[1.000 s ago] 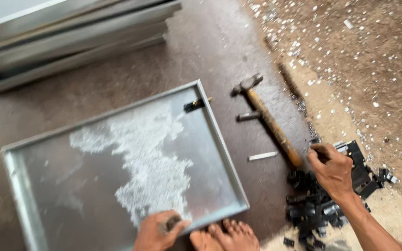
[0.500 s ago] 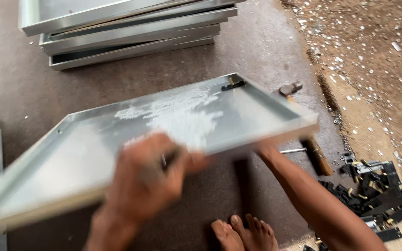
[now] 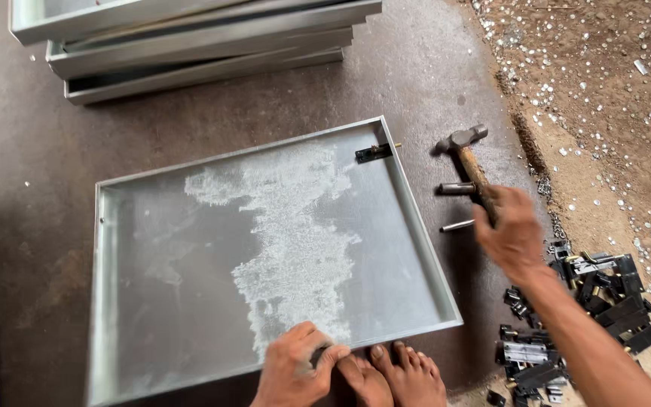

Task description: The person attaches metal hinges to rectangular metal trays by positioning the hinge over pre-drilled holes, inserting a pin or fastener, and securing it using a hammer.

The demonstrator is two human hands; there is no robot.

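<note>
The blurred right hand (image 3: 512,234) hides the hammer (image 3: 467,154) handle's lower end.

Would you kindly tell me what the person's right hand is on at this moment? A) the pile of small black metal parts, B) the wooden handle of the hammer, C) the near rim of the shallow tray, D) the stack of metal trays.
B: the right hand is closed over the wooden handle of the hammer, which lies beside the tray.

A wide, shallow galvanised metal tray (image 3: 265,264) lies flat on the dark floor, open side up, whitish patches across its base. A hammer (image 3: 470,160) with a wooden handle lies just right of its far right corner.
</note>
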